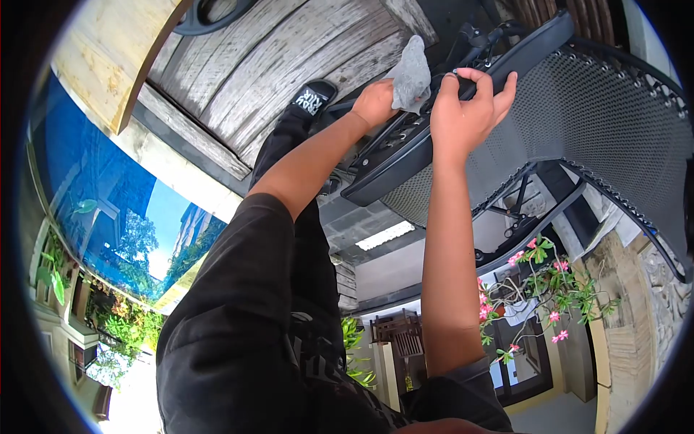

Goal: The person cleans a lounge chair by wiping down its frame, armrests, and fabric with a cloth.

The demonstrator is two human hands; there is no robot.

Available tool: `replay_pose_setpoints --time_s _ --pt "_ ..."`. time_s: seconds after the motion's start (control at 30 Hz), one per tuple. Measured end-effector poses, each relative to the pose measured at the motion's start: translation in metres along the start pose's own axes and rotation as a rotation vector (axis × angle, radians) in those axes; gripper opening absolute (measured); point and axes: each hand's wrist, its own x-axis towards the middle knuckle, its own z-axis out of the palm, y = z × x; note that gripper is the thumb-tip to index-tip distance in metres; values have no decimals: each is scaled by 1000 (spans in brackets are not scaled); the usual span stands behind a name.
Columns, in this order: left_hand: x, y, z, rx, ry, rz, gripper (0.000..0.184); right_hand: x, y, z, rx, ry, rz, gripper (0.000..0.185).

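Observation:
A crumpled grey cloth point(413, 74) is in my left hand point(377, 103), whose fingers are partly hidden behind it. The cloth is beside the black armrest point(390, 168) of a reclining chair with a grey mesh seat point(578, 101). My right hand point(466, 112) is at the same armrest, its thumb and index finger bent towards each other near the edge and its other fingers spread apart. Nothing shows in its palm.
Weathered wooden planks point(267, 58) lie beyond my foot in a black slipper point(315, 96). A curved pale ledge point(108, 50) borders blue water or glass point(94, 181) at the left. A plant with pink flowers point(538, 282) stands at the lower right.

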Motion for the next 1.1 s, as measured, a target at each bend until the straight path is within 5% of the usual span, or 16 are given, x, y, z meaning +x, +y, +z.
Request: replay_pose_setpoints --time_s 0.17,0.27,0.43,0.53,0.67,0.9,1.1 --pt "-18 -25 -7 19 -182 -112 28 -2 -6 -2 -33 -21 51 14" --pt "-35 -64 19 -77 -81 -219 26 -1 -6 -3 -51 -31 64 14" --pt "-64 -95 18 53 -273 -399 26 -1 -6 -3 -57 -36 61 14" --pt "-76 -125 45 89 -217 -435 25 -2 -2 2 -35 -20 33 13" --pt "-67 -84 14 117 -249 -375 25 -1 0 2 -8 -13 21 13" --pt "-19 21 -17 -202 165 -133 31 0 -5 0 -34 -23 11 13" --pt "-27 86 -63 -406 259 -209 25 3 -9 -2 -91 -36 20 11"
